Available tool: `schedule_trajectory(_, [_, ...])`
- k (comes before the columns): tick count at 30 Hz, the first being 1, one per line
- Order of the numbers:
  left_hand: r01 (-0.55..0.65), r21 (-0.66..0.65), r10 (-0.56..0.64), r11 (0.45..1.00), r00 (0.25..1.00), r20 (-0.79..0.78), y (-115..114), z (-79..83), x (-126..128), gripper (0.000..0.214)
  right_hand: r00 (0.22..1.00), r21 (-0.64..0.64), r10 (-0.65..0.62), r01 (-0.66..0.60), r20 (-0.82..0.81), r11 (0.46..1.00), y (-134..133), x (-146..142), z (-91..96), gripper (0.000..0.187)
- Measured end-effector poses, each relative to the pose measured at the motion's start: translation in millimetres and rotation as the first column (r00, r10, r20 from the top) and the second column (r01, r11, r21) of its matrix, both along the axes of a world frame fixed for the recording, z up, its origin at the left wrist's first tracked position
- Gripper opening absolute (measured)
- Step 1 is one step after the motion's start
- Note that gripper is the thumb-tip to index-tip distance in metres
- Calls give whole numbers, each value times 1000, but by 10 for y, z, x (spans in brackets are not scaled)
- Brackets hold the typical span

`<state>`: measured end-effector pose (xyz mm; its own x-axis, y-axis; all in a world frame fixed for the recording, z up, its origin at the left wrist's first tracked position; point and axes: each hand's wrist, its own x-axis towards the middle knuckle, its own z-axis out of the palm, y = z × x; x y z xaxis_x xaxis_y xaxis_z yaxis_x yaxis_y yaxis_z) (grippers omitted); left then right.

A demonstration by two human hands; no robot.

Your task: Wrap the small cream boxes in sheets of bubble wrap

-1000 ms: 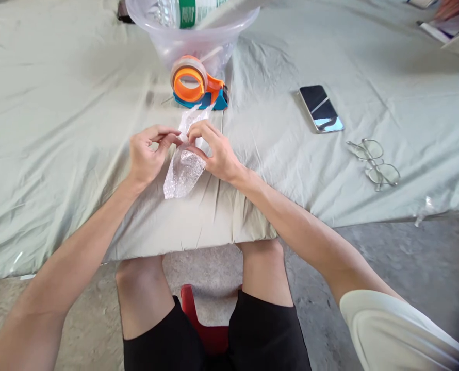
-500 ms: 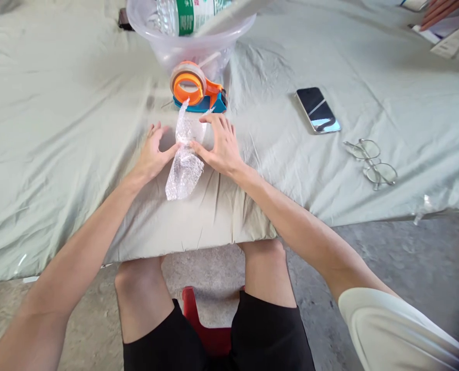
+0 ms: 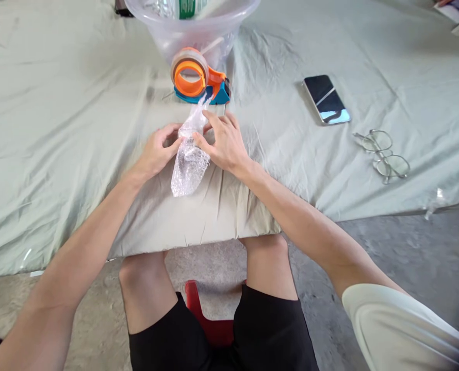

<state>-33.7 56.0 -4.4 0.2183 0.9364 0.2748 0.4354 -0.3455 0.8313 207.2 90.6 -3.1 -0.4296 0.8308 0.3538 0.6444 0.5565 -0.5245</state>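
Note:
A crumpled piece of bubble wrap lies near the front of the cloth-covered table, pinched in at its middle. From the left, my left hand grips its waist with thumb and fingers. My right hand holds the same spot from the right, its thumb on top and its index finger against the upper flap. Whatever may be wrapped inside cannot be made out. Just beyond the wrap stands an orange and blue tape dispenser with a roll of tape, and the wrap's upper tip overlaps its base.
Behind the dispenser is a translucent plastic basin with a water bottle in it. A phone and eyeglasses lie to the right. The table's front edge runs above my knees, over a red stool.
My fingers have closed in around the wrap's middle, and its upper flaps are drawn together and lean right. The view has shifted slightly, and the other person's hand at top right has mostly left it.

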Motion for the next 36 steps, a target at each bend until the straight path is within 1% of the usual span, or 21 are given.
schedule_trajectory(3, [41, -16, -39, 999, 995, 87, 8, -28, 20, 56, 981, -72, 72, -86, -180, 994, 45, -26, -99, 60])
schedule_trajectory(5, [30, -11, -29, 999, 992, 119, 34, -76, -4, 61, 939, -103, 125, -166, -322, 981, 95, -35, -180, 59])
schedule_trajectory(7, [2, -41, 4, 999, 989, 150, 66, -139, -43, 72, 885, -115, 165, -236, -435, 965, 137, -42, -238, 57])
schedule_trajectory(9, [-35, -82, 50, 996, 981, 189, 92, -198, -76, 90, 840, -115, 192, -287, -507, 951, 156, -50, -258, 55])
schedule_trajectory(11, [-39, -115, 65, 993, 972, 226, 100, -228, -87, 107, 807, -107, 220, -329, -548, 938, 155, -59, -246, 55])
schedule_trajectory(13, [1, -135, 33, 991, 969, 244, 88, -216, -72, 111, 784, -99, 246, -362, -570, 927, 146, -68, -218, 56])
schedule_trajectory(15, [42, -134, -9, 990, 972, 235, 64, -167, -39, 102, 770, -95, 264, -387, -581, 917, 141, -73, -193, 59])
schedule_trajectory(17, [55, -117, -29, 992, 977, 213, 42, -101, 3, 94, 761, -97, 275, -404, -588, 910, 149, -75, -181, 63])
schedule_trajectory(20, [41, -78, -24, 996, 978, 206, 24, -23, 62, 88, 756, -99, 272, -406, -596, 909, 177, -81, -193, 68])
schedule_trajectory(22, [23, -41, -13, 999, 976, 219, 21, -7, 92, 85, 767, -98, 261, -387, -587, 917, 197, -86, -212, 67])
schedule_trajectory(24, [-8, -6, 9, 1000, 978, 207, 21, -18, 110, 81, 788, -92, 251, -361, -562, 928, 212, -88, -232, 60])
schedule_trajectory(26, [-38, 24, 33, 999, 984, 174, 18, -39, 120, 75, 806, -78, 249, -341, -536, 937, 222, -86, -246, 50])
schedule_trajectory(28, [-68, 61, 59, 996, 988, 141, 7, -47, 129, 68, 808, -49, 261, -336, -529, 941, 225, -79, -247, 43])
schedule_trajectory(29, [-87, 88, 76, 992, 990, 121, -5, -41, 133, 65, 807, -34, 270, -336, -525, 941, 222, -74, -240, 43])
schedule_trajectory(32, [-155, 200, 154, 967, 988, 19, -62, 24, 151, 53, 829, 21, 298, -327, -473, 945, 184, -57, -182, 43])
schedule_trajectory(34, [-172, 267, 190, 948, 981, -45, -107, 86, 166, 44, 851, 61, 306, -311, -427, 949, 141, -51, -129, 34])
schedule_trajectory(36, [-152, 292, 187, 944, 977, -97, -145, 137, 181, 40, 864, 77, 297, -292, -406, 953, 103, -53, -91, 22])
